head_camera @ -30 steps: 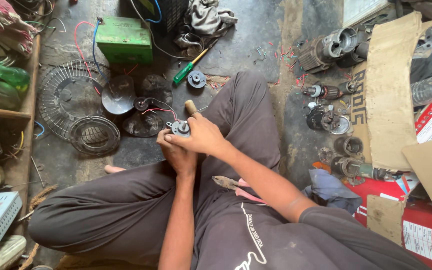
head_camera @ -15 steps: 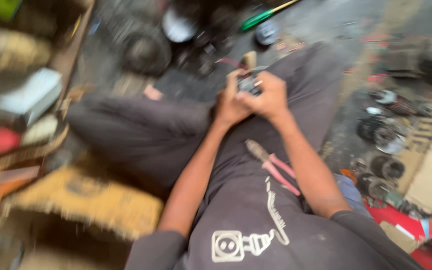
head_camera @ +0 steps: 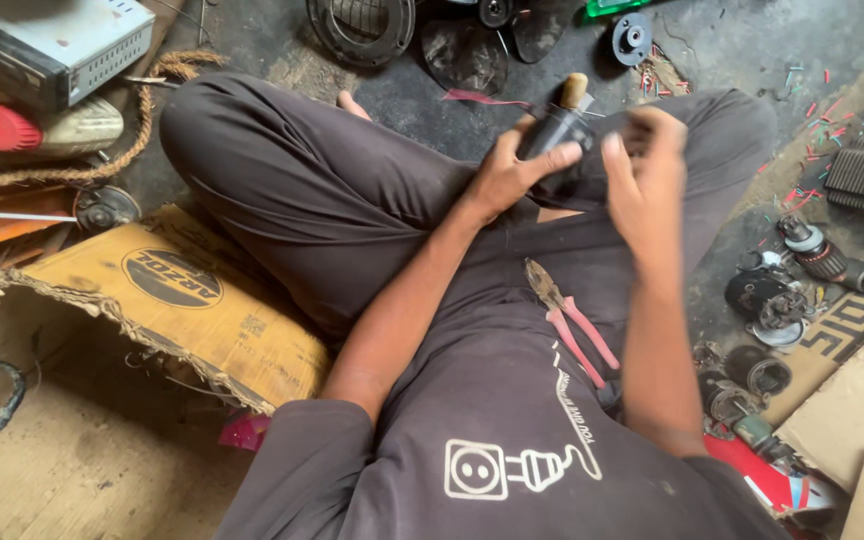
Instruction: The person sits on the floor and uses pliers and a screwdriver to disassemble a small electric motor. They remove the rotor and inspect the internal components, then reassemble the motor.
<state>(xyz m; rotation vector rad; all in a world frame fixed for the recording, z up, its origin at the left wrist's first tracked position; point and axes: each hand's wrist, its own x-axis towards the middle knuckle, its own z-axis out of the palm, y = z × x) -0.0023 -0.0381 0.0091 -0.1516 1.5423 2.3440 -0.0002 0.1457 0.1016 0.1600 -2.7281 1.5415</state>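
the left hand (head_camera: 508, 170) is wrapped around a small dark motor part (head_camera: 555, 127) with a wooden handle end, held above the lap. the right hand (head_camera: 642, 170) hovers just beside it, fingers loosely curled and holding nothing. pink-handled pliers (head_camera: 572, 320) lie on the lap below both hands.

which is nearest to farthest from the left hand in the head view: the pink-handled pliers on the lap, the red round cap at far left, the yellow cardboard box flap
From the left hand, which grips a dark cylindrical part:
1. Pink-handled pliers, on the lap just below the hands.
2. Yellow cardboard box flap, on the floor beside the thigh, lower left.
3. Red round cap, far left by the grey metal case.
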